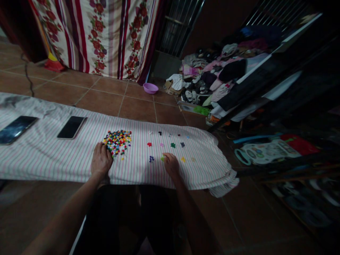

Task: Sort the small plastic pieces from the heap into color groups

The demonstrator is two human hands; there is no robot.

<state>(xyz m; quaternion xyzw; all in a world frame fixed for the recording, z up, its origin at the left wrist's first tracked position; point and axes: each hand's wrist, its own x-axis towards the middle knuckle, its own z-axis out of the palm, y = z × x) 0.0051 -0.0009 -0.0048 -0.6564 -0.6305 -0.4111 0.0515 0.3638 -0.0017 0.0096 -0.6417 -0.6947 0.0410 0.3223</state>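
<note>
Beyond the pile of pieces (117, 141) on the cloth (66, 159), a basin (150, 88) stands on the floor (105, 102). Left hand (101, 159): palm down at the pile's near-left edge. Right hand (171, 164): right of it, narrowed at green pieces (162, 158). What either holds cannot be told.

Small pieces (118, 142): plastic-looking, smooth. Sheet (71, 159): matt cloth. Phones (71, 127): glossy, glasslike. Basin (150, 91): smooth plastic.

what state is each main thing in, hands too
Mixed pieces, heaped
Red pieces, clustered apart
Light green pieces, partly hidden
Left hand, at mixed pieces' edge
Right hand, curled
Left phone, lying flat
Right phone, flat, screen dark
Purple basin, upright
Curtain, hanging
Clothes, piled
</note>
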